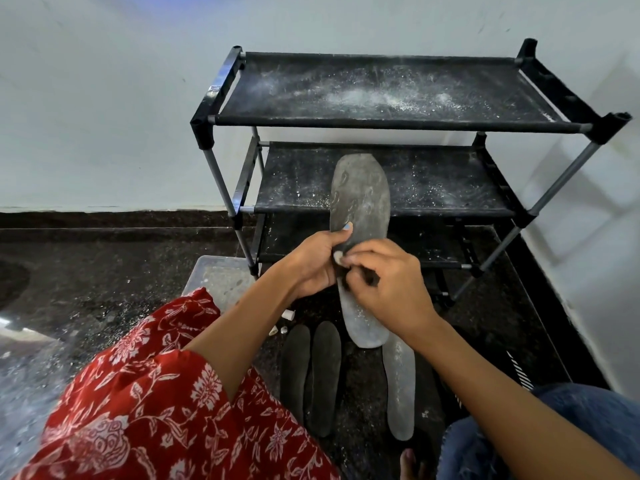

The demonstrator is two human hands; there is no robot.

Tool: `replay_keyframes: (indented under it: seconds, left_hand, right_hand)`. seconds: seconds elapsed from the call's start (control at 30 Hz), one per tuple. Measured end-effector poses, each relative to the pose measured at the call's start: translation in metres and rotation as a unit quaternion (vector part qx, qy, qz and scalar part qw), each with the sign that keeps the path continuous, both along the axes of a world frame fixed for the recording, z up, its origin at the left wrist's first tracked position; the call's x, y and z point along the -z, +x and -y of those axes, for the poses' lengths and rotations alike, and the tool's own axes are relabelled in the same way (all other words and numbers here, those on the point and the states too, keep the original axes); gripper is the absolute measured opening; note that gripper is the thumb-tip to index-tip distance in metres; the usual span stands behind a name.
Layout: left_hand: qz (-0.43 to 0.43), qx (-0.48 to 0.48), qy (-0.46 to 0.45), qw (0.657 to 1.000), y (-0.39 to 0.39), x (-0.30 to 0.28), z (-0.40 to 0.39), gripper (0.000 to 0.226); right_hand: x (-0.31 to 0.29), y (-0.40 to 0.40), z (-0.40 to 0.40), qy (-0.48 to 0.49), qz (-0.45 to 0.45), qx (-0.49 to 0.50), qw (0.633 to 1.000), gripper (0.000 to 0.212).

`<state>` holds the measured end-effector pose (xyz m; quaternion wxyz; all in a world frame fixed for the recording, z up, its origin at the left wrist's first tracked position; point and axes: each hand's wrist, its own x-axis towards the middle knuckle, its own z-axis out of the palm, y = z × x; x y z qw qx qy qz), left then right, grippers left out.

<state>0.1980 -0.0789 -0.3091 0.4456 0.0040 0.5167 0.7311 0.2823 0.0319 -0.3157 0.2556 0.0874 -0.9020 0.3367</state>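
The left hand (313,263) gripped the grey insole (363,195) by its edge, thumb across the face, holding it upright in mid-air before the shoe rack (398,124). The right hand (388,285) pinched a small white lump (337,259) against it, possibly chalk, too small to be sure. Risky spot: press too hard and the floppy insole could buckle or slip free. The lump might also crumble onto the dark insoles (311,372) on the floor below.

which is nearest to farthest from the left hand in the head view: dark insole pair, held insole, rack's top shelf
1. held insole, gripped by the left hand.
2. dark insole pair, on the floor below.
3. top shelf, at the back, highest.
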Motion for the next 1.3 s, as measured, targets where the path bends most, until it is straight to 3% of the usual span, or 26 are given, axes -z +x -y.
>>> replay_keyframes:
  seconds: [0.1,0.27,0.47,0.77,1.0,1.13,1.3]
  left_hand:
    - [0.004,-0.005,0.007,1.0,0.0,-0.0019,-0.0006,0.04]
    - [0.011,-0.027,-0.012,1.0,-0.0007,0.0006,-0.0004,0.04]
    - [-0.011,0.007,-0.002,1.0,-0.0022,-0.0006,0.0017,0.037]
    - [-0.006,-0.02,0.068,0.997,-0.001,-0.0004,0.0003,0.03]
    - [-0.051,-0.069,-0.003,0.996,-0.004,0.0036,-0.0015,0.026]
    - [-0.034,-0.07,0.04,0.996,-0.0069,0.0004,0.0019,0.02]
    - [-0.048,0.012,0.015,0.999,-0.0023,0.0001,0.004,0.021]
  right_hand:
    - [0.0007,-0.0002,-0.0009,0.028,0.012,0.0,1.0,0.023]
    - [0.0047,0.0056,0.0047,0.067,0.078,-0.07,0.992,0.013]
    - [0.0046,0.0021,0.0009,0.005,-0.005,0.011,1.0,0.018]
    - [0.0036,-0.0001,-0.0026,0.053,-0.006,0.035,0.998,0.017]
    - [0.008,0.0053,0.0022,0.126,0.09,-0.049,0.987,0.011]
    - [0.0056,0.0039,0.0007,0.069,0.048,-0.039,0.996,0.008]
    - [0.0022,-0.0006,-0.0028,0.013,0.016,-0.007,1.0,0.009]
